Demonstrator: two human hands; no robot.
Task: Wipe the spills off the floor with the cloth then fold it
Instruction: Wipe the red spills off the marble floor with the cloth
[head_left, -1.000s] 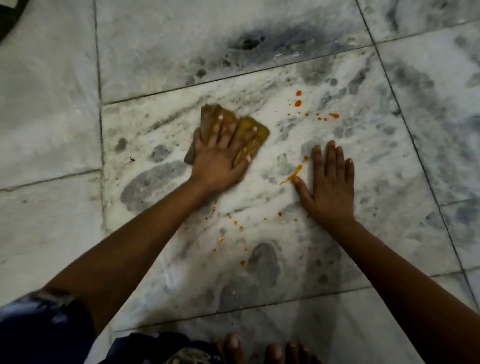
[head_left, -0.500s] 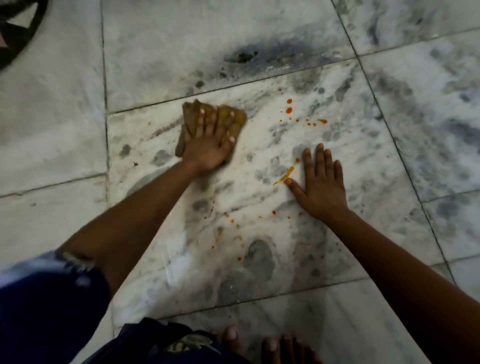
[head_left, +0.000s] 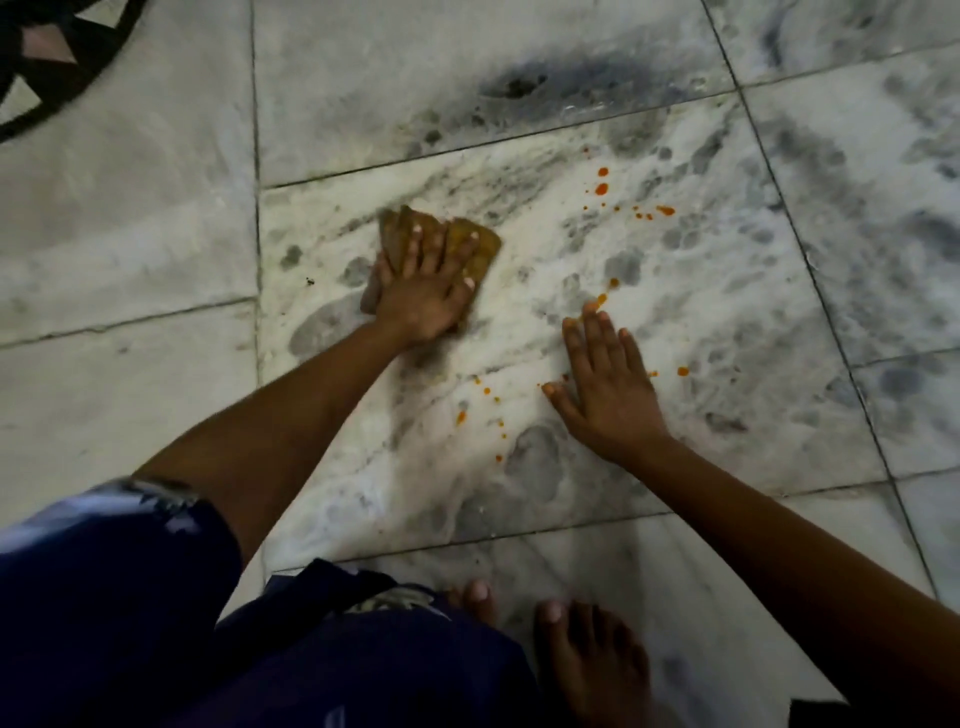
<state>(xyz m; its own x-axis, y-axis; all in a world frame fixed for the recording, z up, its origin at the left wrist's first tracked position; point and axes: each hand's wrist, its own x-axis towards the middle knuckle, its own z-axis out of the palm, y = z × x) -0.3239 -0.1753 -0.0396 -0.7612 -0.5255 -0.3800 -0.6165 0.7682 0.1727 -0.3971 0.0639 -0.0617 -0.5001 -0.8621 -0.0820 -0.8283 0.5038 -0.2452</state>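
A crumpled brown-yellow cloth (head_left: 480, 244) lies on the white marble floor tile (head_left: 691, 291). My left hand (head_left: 426, 291) presses flat on it with straight, spread fingers and covers most of it. My right hand (head_left: 608, 389) lies flat on the tile to the right, fingers straight, holding nothing. Orange spill drops (head_left: 601, 188) dot the tile at the upper right. More orange drops (head_left: 461, 415) sit between my two hands, and one streak (head_left: 602, 299) lies just beyond my right fingertips.
My bare feet (head_left: 587, 660) stand at the bottom edge, beside blue patterned clothing (head_left: 130, 597). A dark patterned floor inlay (head_left: 52, 57) shows at the top left. Grey marble tiles with dark grout lines spread all round.
My left hand slid the cloth left, away from the orange streak, then slightly back. My right hand stayed flat on the tile, its fingertips now over the streak's near end.
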